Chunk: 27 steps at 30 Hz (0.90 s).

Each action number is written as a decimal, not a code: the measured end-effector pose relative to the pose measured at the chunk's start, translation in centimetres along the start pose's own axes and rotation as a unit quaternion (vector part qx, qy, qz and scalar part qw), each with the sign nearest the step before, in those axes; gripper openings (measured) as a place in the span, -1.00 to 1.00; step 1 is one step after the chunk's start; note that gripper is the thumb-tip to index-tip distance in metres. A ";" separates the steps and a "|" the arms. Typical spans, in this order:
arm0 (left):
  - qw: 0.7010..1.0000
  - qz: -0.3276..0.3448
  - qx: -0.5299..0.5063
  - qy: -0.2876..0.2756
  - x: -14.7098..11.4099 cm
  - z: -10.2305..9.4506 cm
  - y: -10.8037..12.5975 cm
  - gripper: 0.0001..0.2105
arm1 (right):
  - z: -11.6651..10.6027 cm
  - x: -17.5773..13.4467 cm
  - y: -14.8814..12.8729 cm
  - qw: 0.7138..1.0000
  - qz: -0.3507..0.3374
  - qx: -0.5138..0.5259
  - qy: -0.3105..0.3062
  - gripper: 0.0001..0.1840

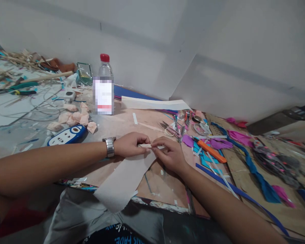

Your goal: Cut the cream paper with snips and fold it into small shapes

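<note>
A wide pale strip, apparently crepe paper point(122, 184), hangs from between my hands and drapes over the table's front edge. My left hand point(132, 144), with a metal watch point(109, 147) on the wrist, pinches the narrow folded upper end of the strip between thumb and fingers. Close beside it, my right hand point(170, 152) grips the same end with thumb and forefinger. The fingertips of both hands nearly meet there. Behind them on the table lies another long pale strip point(152, 103), and small scissors point(171, 128) rest to the right.
A red-capped bottle point(104, 69) stands behind a blue and white power strip point(67, 135) and crumpled peach paper pieces point(75, 118). At right lie an orange utility knife point(210, 150), blue ribbon point(244, 154) and coloured scraps. Pliers point(22, 88) and thin sticks point(22, 64) clutter the far left.
</note>
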State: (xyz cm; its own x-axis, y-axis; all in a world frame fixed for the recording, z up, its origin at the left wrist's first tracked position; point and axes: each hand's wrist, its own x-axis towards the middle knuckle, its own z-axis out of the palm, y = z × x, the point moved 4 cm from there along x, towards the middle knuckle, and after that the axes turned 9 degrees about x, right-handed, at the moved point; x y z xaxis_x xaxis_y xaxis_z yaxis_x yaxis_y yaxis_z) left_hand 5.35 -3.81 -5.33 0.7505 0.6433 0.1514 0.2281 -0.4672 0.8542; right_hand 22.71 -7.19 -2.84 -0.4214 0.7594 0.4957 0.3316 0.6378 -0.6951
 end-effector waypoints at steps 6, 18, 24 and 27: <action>1.000 -0.014 0.020 0.006 0.0 -0.2 0.0 -0.85 | 0.0 -0.1 0.1 1.000 0.010 -0.002 0.006 -0.92; 1.000 -0.010 -0.020 -0.003 -0.1 -0.1 0.0 -0.64 | 0.0 0.1 -0.2 1.000 -0.006 0.003 -0.004 -0.89; 1.000 -0.016 -0.010 -0.004 0.1 0.1 -0.5 -0.68 | 0.1 0.1 -0.1 1.000 -0.009 0.004 -0.013 -0.90; 1.000 -0.010 -0.017 -0.005 0.1 0.0 -0.4 -0.67 | 0.1 0.1 -0.1 1.000 -0.009 0.000 -0.011 -0.92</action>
State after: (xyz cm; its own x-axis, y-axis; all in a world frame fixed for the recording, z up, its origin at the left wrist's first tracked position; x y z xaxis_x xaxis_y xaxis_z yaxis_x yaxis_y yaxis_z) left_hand 5.33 -3.57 -5.70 0.7516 0.6468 0.1291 0.2227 -0.4330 0.8734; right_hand 22.61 -7.20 -2.77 -0.4448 0.7454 0.4966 0.3248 0.6509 -0.6861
